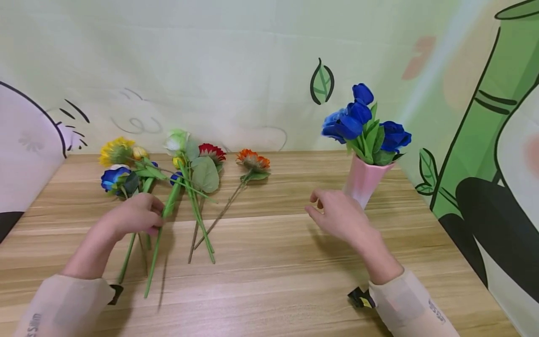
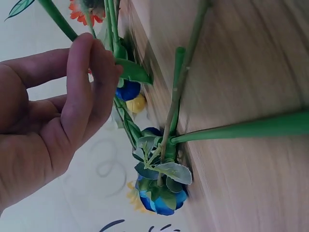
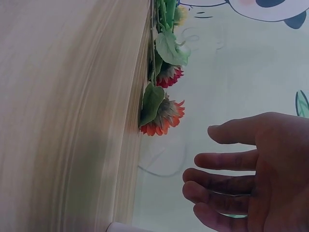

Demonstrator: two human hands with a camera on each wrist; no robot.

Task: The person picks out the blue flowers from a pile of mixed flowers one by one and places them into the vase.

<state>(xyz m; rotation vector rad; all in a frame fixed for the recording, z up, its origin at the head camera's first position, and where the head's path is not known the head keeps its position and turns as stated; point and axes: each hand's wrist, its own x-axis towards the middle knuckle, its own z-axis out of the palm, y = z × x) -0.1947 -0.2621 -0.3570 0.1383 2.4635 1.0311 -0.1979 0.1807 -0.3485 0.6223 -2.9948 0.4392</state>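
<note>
My left hand (image 1: 136, 213) pinches the green stem of a blue flower (image 1: 176, 178). In the left wrist view, the held stem (image 2: 58, 19) runs between thumb and fingertips, with a green leaf (image 2: 133, 72) just beyond them. My right hand (image 1: 338, 215) holds nothing; its fingers (image 3: 222, 161) are loosely bent, apart, above the table. Beside it stands a pink and white vase (image 1: 365, 180) with several blue flowers (image 1: 351, 119) and green leaves, its lower part hidden by the hand.
Left of centre on the wooden table (image 1: 261, 290) lie a yellow flower (image 1: 117, 150), a blue rose (image 1: 114, 179), a white flower (image 1: 176, 141), a red flower (image 1: 212, 152) and an orange flower (image 1: 252, 160), some stems crossing. A printed cloth (image 1: 236, 70) hangs behind.
</note>
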